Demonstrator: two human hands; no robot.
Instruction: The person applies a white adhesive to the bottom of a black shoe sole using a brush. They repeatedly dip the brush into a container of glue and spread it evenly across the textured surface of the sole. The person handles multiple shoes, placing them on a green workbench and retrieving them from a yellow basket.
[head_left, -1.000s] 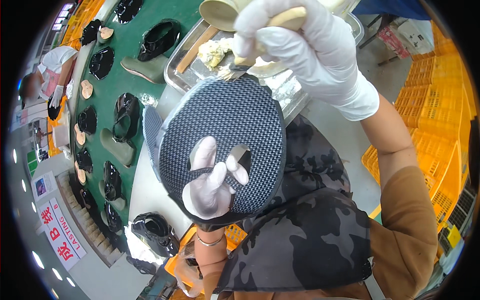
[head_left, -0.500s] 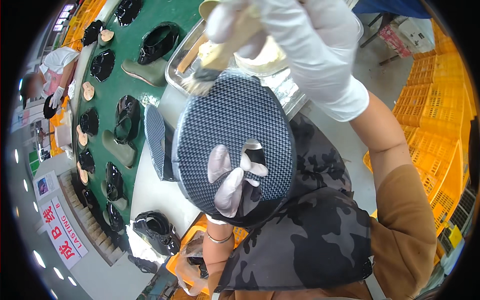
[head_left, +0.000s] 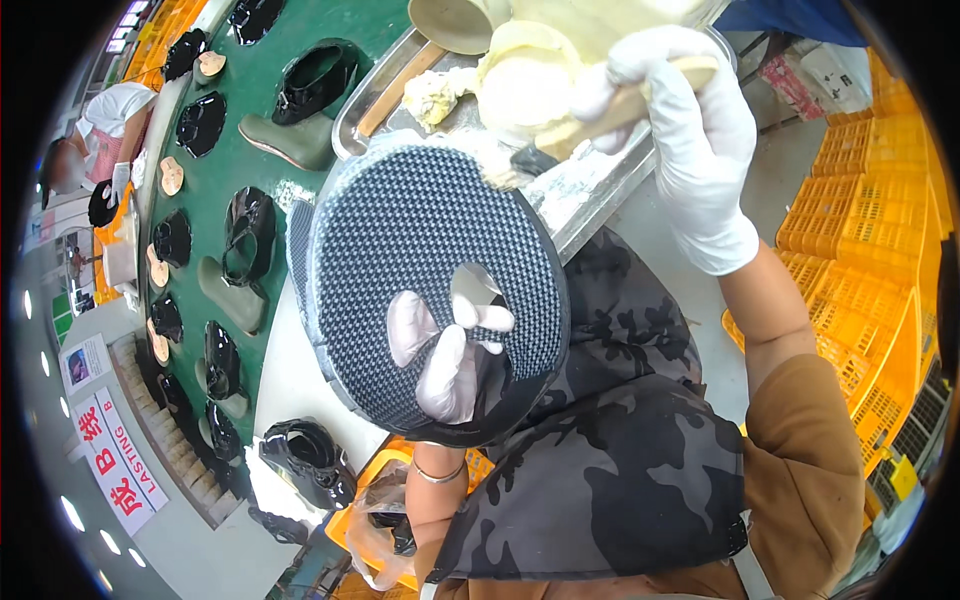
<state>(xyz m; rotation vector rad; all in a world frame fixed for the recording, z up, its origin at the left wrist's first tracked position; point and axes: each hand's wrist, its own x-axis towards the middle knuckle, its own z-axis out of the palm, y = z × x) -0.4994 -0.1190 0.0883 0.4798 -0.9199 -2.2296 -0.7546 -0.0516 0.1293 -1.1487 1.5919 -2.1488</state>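
My left hand (head_left: 448, 378), in a white glove, grips a shoe upper (head_left: 420, 220) with grey-and-black patterned lining facing up. Its fingers show through and around an opening near the lower edge; the rest is hidden. My gloved right hand (head_left: 700, 155) is closed around the pale handle of a brush (head_left: 618, 108). The light bristles touch the top right rim of the upper. Beyond them, a metal tray (head_left: 600, 212) carries a cream-coated tub (head_left: 530, 75) with whitish paste, a yellowish lump (head_left: 430, 98) and a wooden stick (head_left: 400, 90).
A green work surface (head_left: 300, 180) on the left bears several glossy black uppers, olive shoe lasts (head_left: 290, 142) and tan insoles. Yellow crates (head_left: 840, 240) stack at right; another crate (head_left: 350, 525) with a plastic bag stands below. A co-worker (head_left: 110, 125) works at far left.
My right hand has moved right and down, taking the brush from the upper's top left edge to its top right rim. My left hand and the upper have shifted slightly left.
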